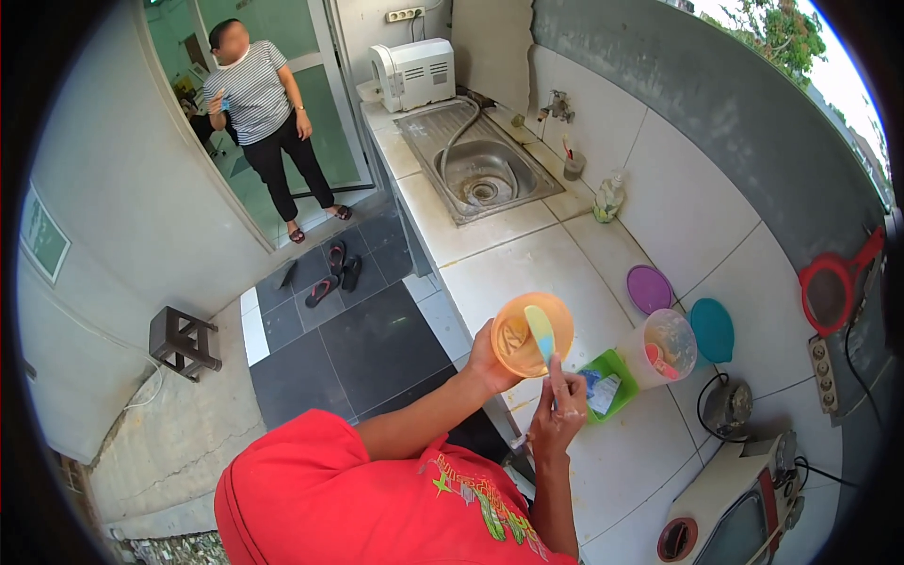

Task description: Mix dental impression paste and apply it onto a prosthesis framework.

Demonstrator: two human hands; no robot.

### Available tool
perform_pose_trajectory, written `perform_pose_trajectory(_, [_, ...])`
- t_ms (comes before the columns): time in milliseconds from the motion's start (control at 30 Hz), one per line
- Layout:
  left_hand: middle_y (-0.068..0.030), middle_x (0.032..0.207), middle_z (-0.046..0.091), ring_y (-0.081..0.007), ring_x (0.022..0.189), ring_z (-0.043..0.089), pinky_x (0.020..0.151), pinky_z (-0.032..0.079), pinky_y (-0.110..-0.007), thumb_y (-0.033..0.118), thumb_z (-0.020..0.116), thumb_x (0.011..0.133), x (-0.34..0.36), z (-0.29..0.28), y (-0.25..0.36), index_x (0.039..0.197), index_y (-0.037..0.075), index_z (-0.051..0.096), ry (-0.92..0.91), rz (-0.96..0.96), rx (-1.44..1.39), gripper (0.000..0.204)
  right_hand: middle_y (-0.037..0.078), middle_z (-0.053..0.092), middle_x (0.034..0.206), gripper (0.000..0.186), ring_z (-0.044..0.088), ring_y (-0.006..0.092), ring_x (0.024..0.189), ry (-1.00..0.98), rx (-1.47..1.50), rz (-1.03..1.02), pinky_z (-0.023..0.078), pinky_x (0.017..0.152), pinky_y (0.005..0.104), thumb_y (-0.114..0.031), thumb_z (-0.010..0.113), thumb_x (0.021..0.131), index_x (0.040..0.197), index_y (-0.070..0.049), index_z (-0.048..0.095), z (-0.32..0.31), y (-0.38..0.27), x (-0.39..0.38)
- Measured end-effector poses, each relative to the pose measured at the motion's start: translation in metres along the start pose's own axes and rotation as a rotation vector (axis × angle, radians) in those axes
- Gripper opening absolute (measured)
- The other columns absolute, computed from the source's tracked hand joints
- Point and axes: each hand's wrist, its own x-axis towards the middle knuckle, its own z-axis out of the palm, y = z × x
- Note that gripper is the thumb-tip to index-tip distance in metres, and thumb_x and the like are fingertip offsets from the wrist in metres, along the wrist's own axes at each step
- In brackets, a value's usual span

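My left hand [485, 358] holds an orange plastic bowl [554, 348] with pale yellow smears inside, tilted toward me over the tiled counter. In my right hand [557, 419] is a light-coloured spatula [540, 329], its blade inside the bowl. Just right of my hands sit a green rectangular container [621, 405] holding white and blue items and a translucent tub [678, 344] with a red thing inside. Purple [648, 286] and teal [712, 325] lids lean near the tiled wall.
A steel sink [504, 169], white appliance [414, 75] and soap bottle [608, 200] are farther along the counter. Another appliance [706, 527] sits at lower right; a red strainer [831, 290] hangs right. A person [259, 108] stands in the doorway, beyond sandals [320, 290] and a stool [179, 334].
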Motion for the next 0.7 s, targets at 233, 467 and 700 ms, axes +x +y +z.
perform_pose_trajectory(233, [-0.0137, 0.122, 0.058, -0.0329, 0.113, 0.055, 0.099, 0.042, -0.053, 0.033, 0.044, 0.091, 0.02, -0.009, 0.056, 0.122, 0.006, 0.056, -0.022, 0.094, -0.1, 0.043, 0.012, 0.053, 0.071, 0.033, 0.051, 0.0205, 0.061, -0.175, -0.183, 0.159, 0.043, 0.055, 0.0346, 0.001, 0.055, 0.088, 0.12, 0.0, 0.062, -0.018, 0.05, -0.084])
perform_pose_trajectory(467, [-0.0141, 0.125, 0.057, -0.0326, 0.116, 0.054, 0.1, 0.043, -0.052, 0.034, 0.046, 0.093, 0.043, -0.027, 0.118, 0.124, 0.006, 0.055, -0.1, 0.085, -0.1, 0.042, 0.005, 0.048, 0.067, 0.032, 0.046, 0.0122, 0.059, -0.077, 0.07, 0.631, 0.039, 0.053, 0.0294, -0.017, 0.04, 0.099, 0.119, 0.003, 0.054, 0.026, 0.068, -0.048])
perform_pose_trajectory(700, [-0.0129, 0.129, 0.055, -0.0324, 0.119, 0.052, 0.102, 0.041, -0.051, 0.035, 0.045, 0.095, 0.101, -0.036, 0.183, 0.127, 0.007, 0.053, -0.049, -0.012, -0.152, 0.043, 0.002, 0.047, 0.061, 0.024, 0.041, 0.0092, 0.053, -0.038, 0.044, 0.591, 0.036, 0.05, 0.0267, -0.021, 0.043, 0.099, 0.105, -0.001, 0.055, 0.108, 0.072, 0.127])
